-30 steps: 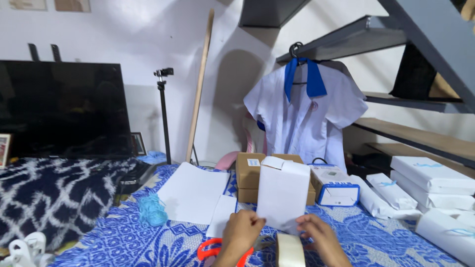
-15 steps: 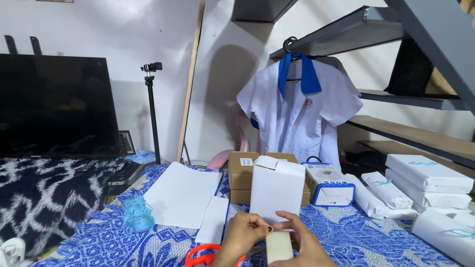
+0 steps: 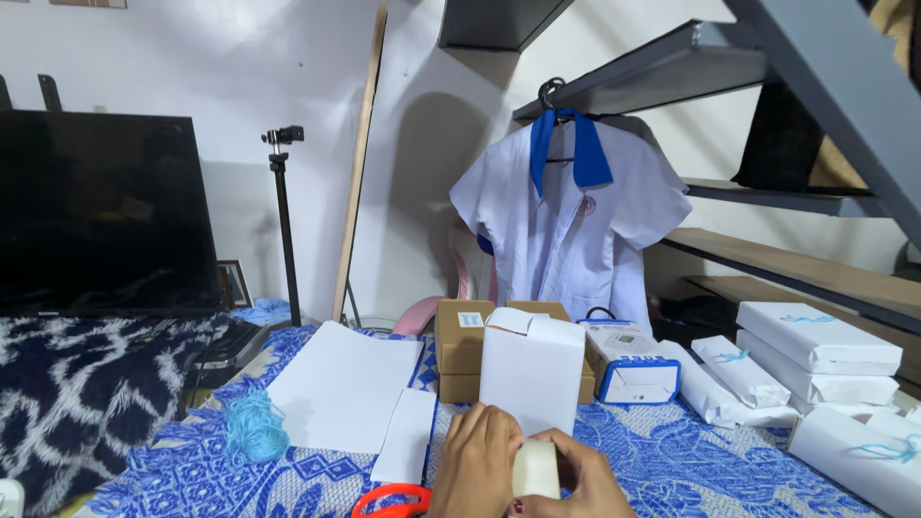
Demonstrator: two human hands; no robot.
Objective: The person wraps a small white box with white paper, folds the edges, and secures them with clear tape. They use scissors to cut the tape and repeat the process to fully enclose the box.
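Both my hands meet at the bottom edge of the head view, on a blue patterned cloth (image 3: 691, 460). Between them is a pale roll of tape (image 3: 535, 469), seen edge-on. My left hand (image 3: 475, 465) grips its left side and my right hand (image 3: 576, 480) holds its right side. Just behind the hands stands a white cardboard box (image 3: 531, 372) with its top flap up. Orange-handled scissors (image 3: 389, 502) lie on the cloth to the left of my left hand.
White paper sheets (image 3: 341, 388) and a bundle of blue string (image 3: 254, 430) lie at left. Brown boxes (image 3: 460, 345), a blue-and-white box (image 3: 628, 369) and several white wrapped parcels (image 3: 815, 345) sit behind and right. A white shirt (image 3: 571, 225) hangs behind; a dark screen (image 3: 101, 211) stands left.
The view has shifted a little, so the scene sits further left. My hands stayed together on the tape roll, which has come up into clearer view between them.
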